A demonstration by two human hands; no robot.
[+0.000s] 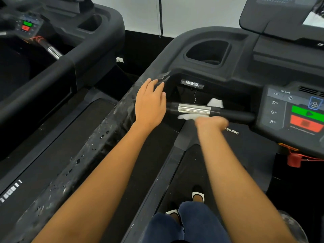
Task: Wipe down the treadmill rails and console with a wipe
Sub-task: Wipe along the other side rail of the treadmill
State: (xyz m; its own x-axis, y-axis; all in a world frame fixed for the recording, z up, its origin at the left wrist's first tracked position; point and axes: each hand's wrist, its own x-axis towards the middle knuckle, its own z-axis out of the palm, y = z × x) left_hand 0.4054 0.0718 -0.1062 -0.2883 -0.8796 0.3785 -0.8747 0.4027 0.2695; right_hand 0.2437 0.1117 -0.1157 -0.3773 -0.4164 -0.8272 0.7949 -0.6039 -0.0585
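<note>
I stand on a black treadmill. Its left side rail (98, 137) runs from the lower left up to the console and looks streaked and wet. My left hand (150, 104) rests flat on that rail near its top, fingers straight. A short crossbar handle (194, 109) with a chrome sleeve juts out from the control panel (280, 111). My right hand (212, 122), blurred, grips a white wipe (216, 102) wrapped around this handle. Bits of the wipe show above and below the bar.
A cup holder (206, 53) sits in the console above the handle, and the display screen (284, 14) rises at the top right. A red safety clip (294, 159) hangs under the panel. A second treadmill (52, 41) stands to the left. My feet are on the belt.
</note>
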